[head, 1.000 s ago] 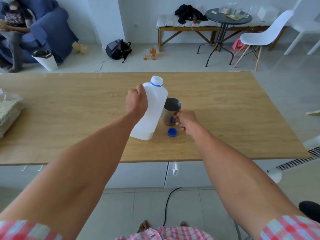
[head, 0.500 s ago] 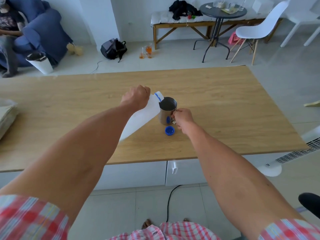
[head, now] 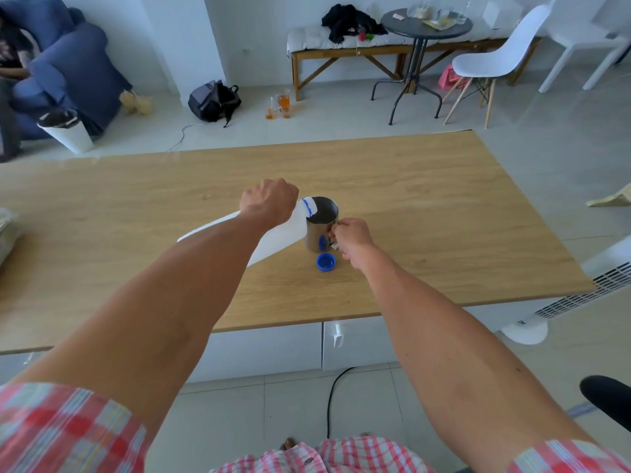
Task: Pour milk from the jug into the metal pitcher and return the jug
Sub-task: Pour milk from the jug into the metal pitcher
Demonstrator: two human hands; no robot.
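A white plastic milk jug (head: 285, 235) with a blue neck ring is tipped far over, its mouth resting over the rim of the metal pitcher (head: 316, 230). My left hand (head: 268, 201) grips the jug near its neck from above. The pitcher stands upright on the wooden table (head: 426, 206), and my right hand (head: 351, 238) holds its handle on the right side. The jug's blue cap (head: 326, 261) lies on the table just in front of the pitcher. My left forearm hides much of the jug's body. I cannot see any milk stream.
A stack of pale cloth or paper (head: 8, 233) sits at the table's left edge. Beyond the table are a backpack (head: 213, 100), a bench (head: 358, 49), a round table (head: 425, 23) and a white chair (head: 491, 59). A white fan heater (head: 580, 291) stands to the right.
The jug went from upright beside the pitcher to steeply tipped, with its mouth now over the pitcher's rim. My right hand stayed on the pitcher's handle. The camera tilted slightly.
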